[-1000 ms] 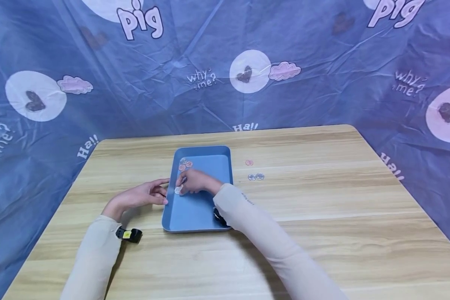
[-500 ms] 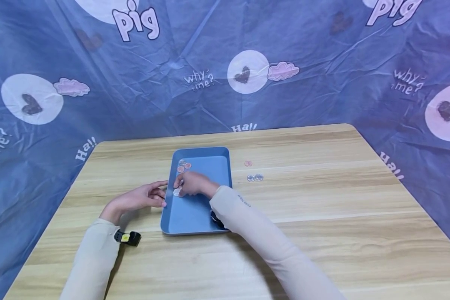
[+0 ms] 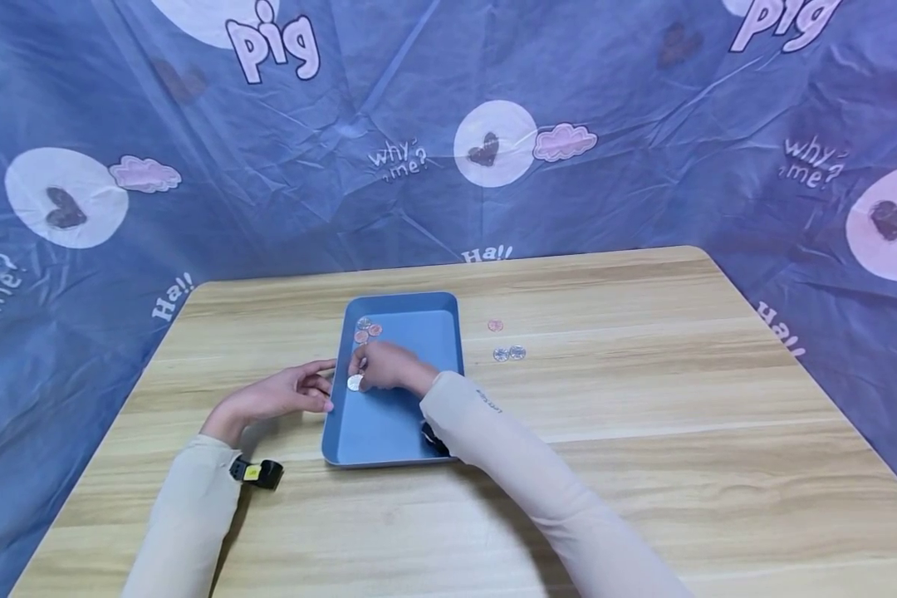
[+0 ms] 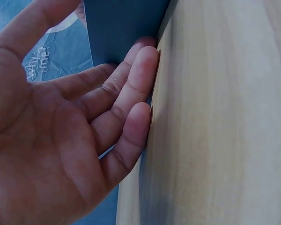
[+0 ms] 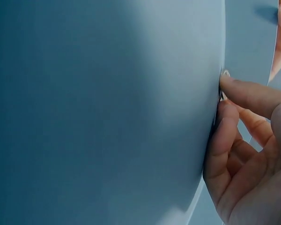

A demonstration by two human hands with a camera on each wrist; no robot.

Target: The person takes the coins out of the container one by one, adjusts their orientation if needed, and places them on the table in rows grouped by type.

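My right hand [image 3: 390, 365] reaches into the blue tray [image 3: 389, 432] and pinches a silver coin [image 3: 355, 383] near its left wall. In the right wrist view, the thumb lies against the coin's edge [image 5: 226, 73] close to the tray floor, with the other fingers bent below. My left hand [image 3: 287, 392] rests on the table, its fingertips at the outside of the tray's left wall. Its loosely bent fingers [image 4: 140, 70] show in the left wrist view. Farther back in the tray lie a silver coin [image 3: 363, 323] and two copper-coloured coins [image 3: 374, 330].
Right of the tray, a reddish coin [image 3: 496, 325] lies on the wooden table [image 3: 643, 399], with two silver coins [image 3: 517, 352] side by side nearer me. A blue printed cloth [image 3: 605, 199] hangs behind the table.
The head view has shifted slightly. Both hands stay nearly in place, and the silver coin under my right fingertips shows a brighter face now.
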